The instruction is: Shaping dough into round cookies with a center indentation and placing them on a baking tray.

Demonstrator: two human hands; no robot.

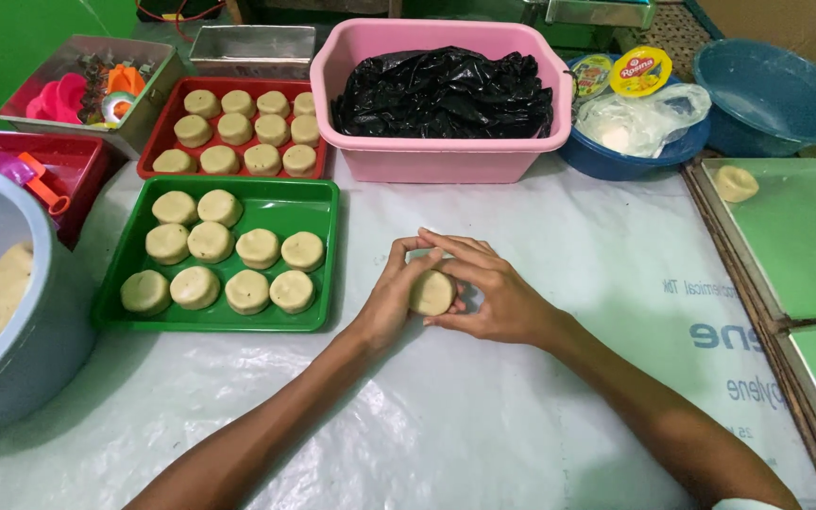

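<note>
Both hands, left and right, cup one dough disc just above the desk, fingers curled round its rim. Likely soft, light, easily dented; best held gently by the edge.

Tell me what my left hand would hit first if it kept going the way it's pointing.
Probably the pink tub holding a black bag. Your left hand points up the bare table; depth is hard to judge.

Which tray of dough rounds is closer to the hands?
The green plastic tray, just beside the left hand. The red plastic tray of dough rounds sits behind it, farther back.
</note>
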